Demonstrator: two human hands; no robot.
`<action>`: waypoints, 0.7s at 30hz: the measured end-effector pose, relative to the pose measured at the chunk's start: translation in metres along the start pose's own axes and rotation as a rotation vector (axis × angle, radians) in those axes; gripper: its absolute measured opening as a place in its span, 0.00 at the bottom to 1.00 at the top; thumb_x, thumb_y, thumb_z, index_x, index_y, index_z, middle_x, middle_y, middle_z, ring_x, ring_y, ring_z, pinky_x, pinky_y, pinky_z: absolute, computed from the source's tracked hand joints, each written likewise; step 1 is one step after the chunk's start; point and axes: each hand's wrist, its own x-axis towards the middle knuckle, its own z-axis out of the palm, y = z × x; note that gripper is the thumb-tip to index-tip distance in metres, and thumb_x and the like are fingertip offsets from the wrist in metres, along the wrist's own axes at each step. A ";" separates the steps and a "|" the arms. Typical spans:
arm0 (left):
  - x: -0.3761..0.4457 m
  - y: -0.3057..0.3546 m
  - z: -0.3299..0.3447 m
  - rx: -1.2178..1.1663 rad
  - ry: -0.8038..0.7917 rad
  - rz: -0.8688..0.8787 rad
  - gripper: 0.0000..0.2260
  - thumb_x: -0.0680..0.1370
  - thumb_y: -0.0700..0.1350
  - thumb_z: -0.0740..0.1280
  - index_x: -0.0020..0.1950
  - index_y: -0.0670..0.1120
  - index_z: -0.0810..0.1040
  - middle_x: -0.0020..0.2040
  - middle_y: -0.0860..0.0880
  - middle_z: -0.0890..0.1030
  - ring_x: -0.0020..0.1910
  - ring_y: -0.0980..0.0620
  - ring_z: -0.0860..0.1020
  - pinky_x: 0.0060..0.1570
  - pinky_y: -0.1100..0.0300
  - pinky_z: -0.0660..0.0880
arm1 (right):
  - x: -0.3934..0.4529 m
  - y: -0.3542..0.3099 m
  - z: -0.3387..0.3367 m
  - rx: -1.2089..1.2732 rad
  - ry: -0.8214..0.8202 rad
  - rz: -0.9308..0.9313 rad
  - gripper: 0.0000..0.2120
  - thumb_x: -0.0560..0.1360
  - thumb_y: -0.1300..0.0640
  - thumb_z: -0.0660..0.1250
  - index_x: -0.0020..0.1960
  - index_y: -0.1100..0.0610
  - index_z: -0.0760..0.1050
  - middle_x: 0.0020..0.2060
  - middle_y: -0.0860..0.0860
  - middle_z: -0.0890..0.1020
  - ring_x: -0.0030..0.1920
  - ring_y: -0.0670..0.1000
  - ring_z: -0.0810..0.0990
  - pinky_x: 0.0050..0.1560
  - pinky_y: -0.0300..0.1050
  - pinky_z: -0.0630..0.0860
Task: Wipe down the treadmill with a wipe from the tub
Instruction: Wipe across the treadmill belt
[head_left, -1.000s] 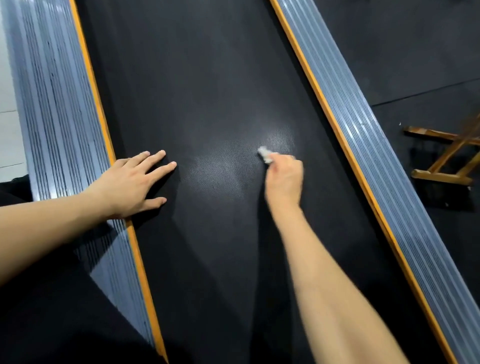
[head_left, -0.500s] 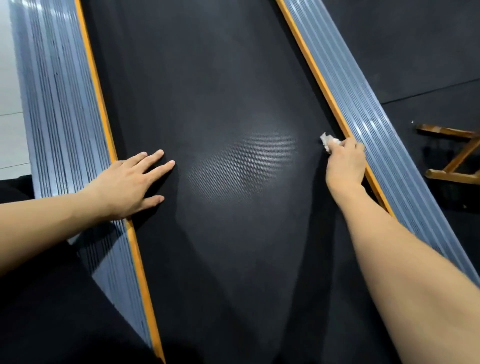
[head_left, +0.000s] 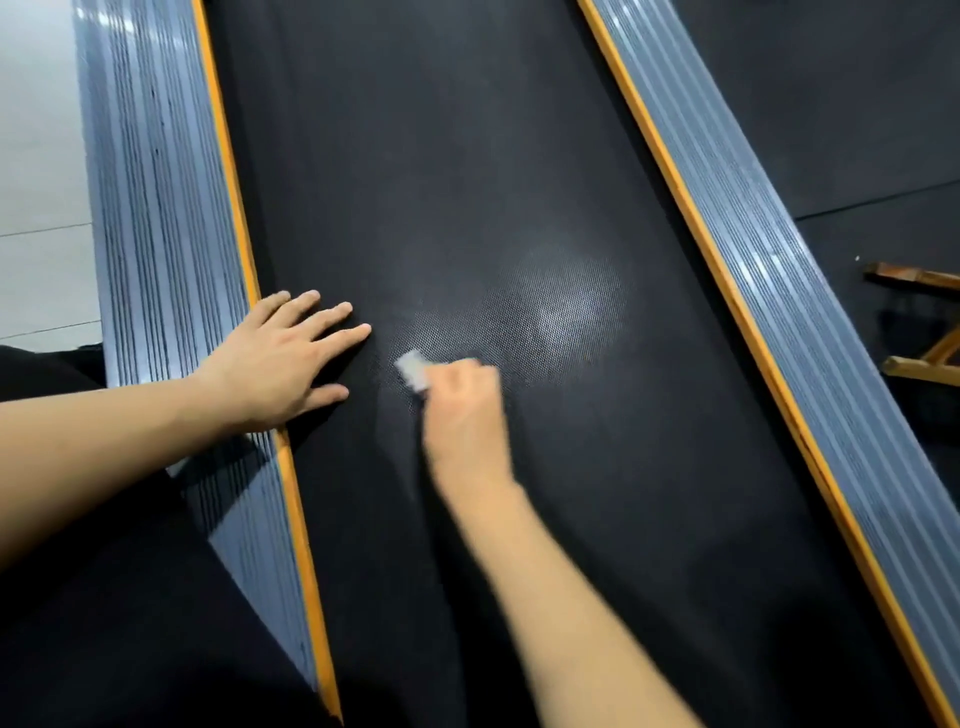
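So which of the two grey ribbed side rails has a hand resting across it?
The left grey ribbed side rail: the left hand lies flat across its orange edge; the right grey ribbed side rail is untouched.

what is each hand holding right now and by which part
The right hand grips a small white wipe by its near end, the far end sticking out. The left hand holds nothing, flat on the belt.

The treadmill belt (head_left: 467, 156) is black with a fine dotted weave that shows up grey-white under the glare. Side rails (head_left: 156, 208) are ribbed blue-grey with an orange edge strip (head_left: 228, 171). Wipe (head_left: 414, 370) is white, floor (head_left: 36, 156) pale grey tile.
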 end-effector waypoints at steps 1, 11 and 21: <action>-0.002 -0.003 0.000 0.006 0.026 -0.035 0.32 0.75 0.55 0.74 0.77 0.49 0.71 0.75 0.42 0.73 0.74 0.34 0.68 0.73 0.39 0.60 | -0.015 -0.030 0.008 0.046 -0.087 -0.073 0.14 0.74 0.63 0.53 0.53 0.57 0.76 0.45 0.57 0.78 0.45 0.59 0.74 0.47 0.53 0.67; -0.011 -0.012 -0.006 -0.100 -0.070 -0.255 0.29 0.82 0.52 0.61 0.82 0.51 0.59 0.79 0.46 0.65 0.80 0.36 0.53 0.76 0.43 0.56 | 0.013 0.139 -0.033 -0.177 0.233 0.081 0.15 0.77 0.59 0.64 0.60 0.49 0.81 0.44 0.53 0.81 0.43 0.58 0.76 0.44 0.55 0.74; -0.020 -0.011 -0.005 -0.104 -0.022 -0.203 0.27 0.81 0.48 0.63 0.80 0.49 0.65 0.77 0.44 0.69 0.79 0.37 0.59 0.73 0.43 0.61 | -0.021 -0.068 0.014 0.089 0.084 -0.375 0.09 0.81 0.63 0.63 0.57 0.60 0.80 0.43 0.55 0.78 0.42 0.57 0.74 0.45 0.52 0.70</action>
